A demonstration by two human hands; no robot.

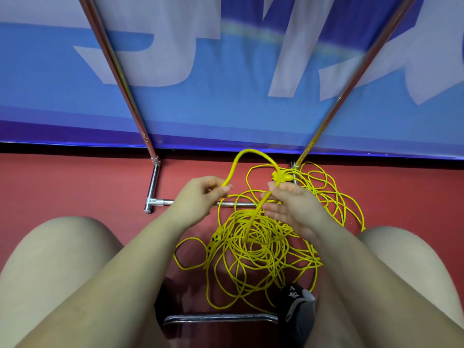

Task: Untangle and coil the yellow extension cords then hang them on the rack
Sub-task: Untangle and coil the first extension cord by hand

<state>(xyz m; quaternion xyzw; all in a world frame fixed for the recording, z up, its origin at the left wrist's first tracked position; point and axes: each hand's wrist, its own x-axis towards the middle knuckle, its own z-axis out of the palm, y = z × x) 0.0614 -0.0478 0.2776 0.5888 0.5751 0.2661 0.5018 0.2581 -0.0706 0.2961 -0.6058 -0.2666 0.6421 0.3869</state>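
In the head view the person sat low, knees apart, so that the tangled cords (253,244) lay on the red floor (75,182) between the legs, within easy reach. The left hand (200,194) pinched one strand, and the right hand (288,204) held the same strand with curled fingers. Between both hands the strand rose as a loop (253,153), probably to lift it free from the pile. A socket strip (214,241) rested at the left of the pile. The rack (155,182) stood just beyond, at the far side, ready for hanging; nothing was coiled yet.
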